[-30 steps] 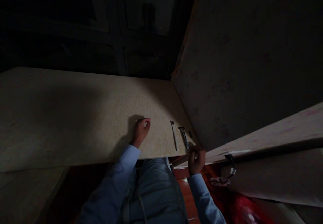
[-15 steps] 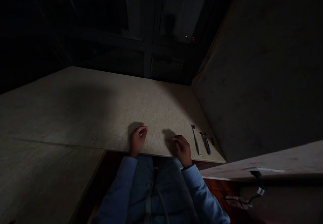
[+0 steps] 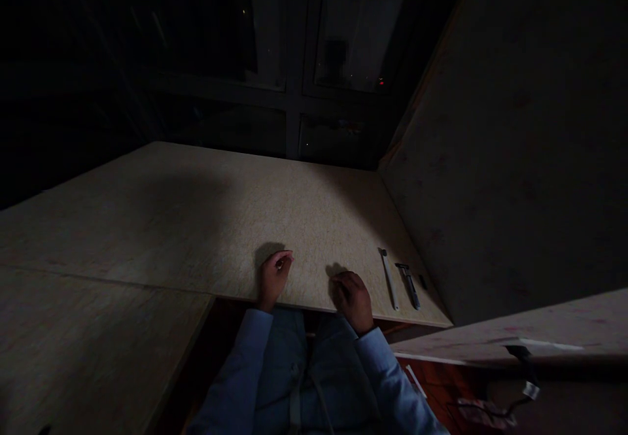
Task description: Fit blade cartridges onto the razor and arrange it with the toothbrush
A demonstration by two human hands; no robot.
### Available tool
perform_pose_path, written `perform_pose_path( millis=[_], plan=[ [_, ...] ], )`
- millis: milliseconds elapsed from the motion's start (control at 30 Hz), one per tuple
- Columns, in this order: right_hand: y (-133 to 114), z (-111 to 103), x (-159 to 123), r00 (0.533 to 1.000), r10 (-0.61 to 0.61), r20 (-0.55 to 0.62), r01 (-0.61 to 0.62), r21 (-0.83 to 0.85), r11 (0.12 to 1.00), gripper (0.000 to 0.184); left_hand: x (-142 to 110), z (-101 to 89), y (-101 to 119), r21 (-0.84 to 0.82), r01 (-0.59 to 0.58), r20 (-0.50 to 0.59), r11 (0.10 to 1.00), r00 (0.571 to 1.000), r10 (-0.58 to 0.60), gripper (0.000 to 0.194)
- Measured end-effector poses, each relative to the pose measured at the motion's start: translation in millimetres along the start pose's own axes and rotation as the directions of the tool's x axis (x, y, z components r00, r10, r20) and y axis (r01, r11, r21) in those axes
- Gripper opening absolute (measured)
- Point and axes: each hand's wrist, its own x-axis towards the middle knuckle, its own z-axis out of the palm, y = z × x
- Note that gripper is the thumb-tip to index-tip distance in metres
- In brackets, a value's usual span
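Note:
My left hand (image 3: 275, 277) is at the front edge of the pale tabletop (image 3: 294, 212), its thumb and fingertips brought together in a loose ring. Nothing shows between them. To its right, my right hand (image 3: 356, 299) is closed in a loose curl just over the same edge, with no object visible in it. Nearest to that hand lies a white toothbrush (image 3: 390, 281), its dark-bristled head pointing away from me. Beside the toothbrush is a razor (image 3: 409, 286) with a dark handle. A small dark object (image 3: 422, 282), too dim to name, lies near the wall.
A patterned wall (image 3: 500, 180) bounds the tabletop on the right. Dark window panes (image 3: 289, 114) stand behind it. Another pale surface (image 3: 98, 343) joins at the left. Down on the right, a black cable (image 3: 527, 373) hangs above the reddish floor (image 3: 436, 389).
The whole view has shifted slightly, so things appear a little lower and further right. My right hand's fingers have curled in more. The toothbrush and razor lie as before.

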Motion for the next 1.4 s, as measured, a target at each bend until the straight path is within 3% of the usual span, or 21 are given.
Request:
perform_pose_path(
  millis=[900,1400],
  plan=[
    [-4.0,-1.7,0.5,1.0,0.011,0.009,-0.011,0.027,1.0,0.029,1.9,-1.3,-4.9,-0.006,0.02,-0.021,1.0,1.0,-0.02,0.021],
    [-1.4,-5.8,0.6,0.999,0.01,0.046,-0.013,0.069,0.998,0.033,3.5,-3.0,0.0,-0.078,0.083,-0.039,0.993,0.995,-0.087,0.028]
  ],
)
